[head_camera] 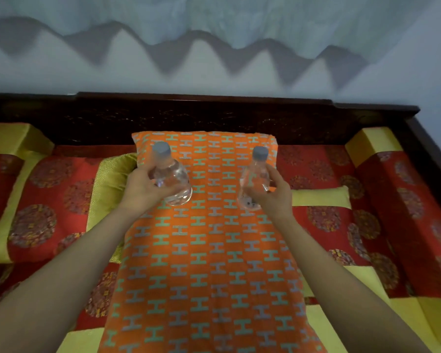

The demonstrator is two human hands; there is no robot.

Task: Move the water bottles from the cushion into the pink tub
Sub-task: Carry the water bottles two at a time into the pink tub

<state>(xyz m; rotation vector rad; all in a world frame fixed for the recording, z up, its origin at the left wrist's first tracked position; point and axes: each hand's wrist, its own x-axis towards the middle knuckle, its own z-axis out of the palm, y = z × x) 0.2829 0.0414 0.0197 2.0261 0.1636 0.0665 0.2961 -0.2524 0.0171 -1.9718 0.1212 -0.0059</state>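
Observation:
A long orange cushion point(209, 263) with green and grey H marks lies in front of me on a sofa. My left hand point(143, 191) grips a clear water bottle point(175, 178) with a grey cap, tilted a little, over the cushion's far left part. My right hand point(274, 196) grips a second clear bottle point(255, 179) with a grey cap over the far right part. Both bottles look slightly blurred. Whether they touch the cushion I cannot tell. The pink tub is out of view.
The sofa has red patterned seat pads point(59, 200) with yellow borders, yellow-and-red bolsters at both ends point(382, 159), and a dark carved wooden backrest point(214, 115). Behind it is a pale wall with a curtain's shadow point(214, 54).

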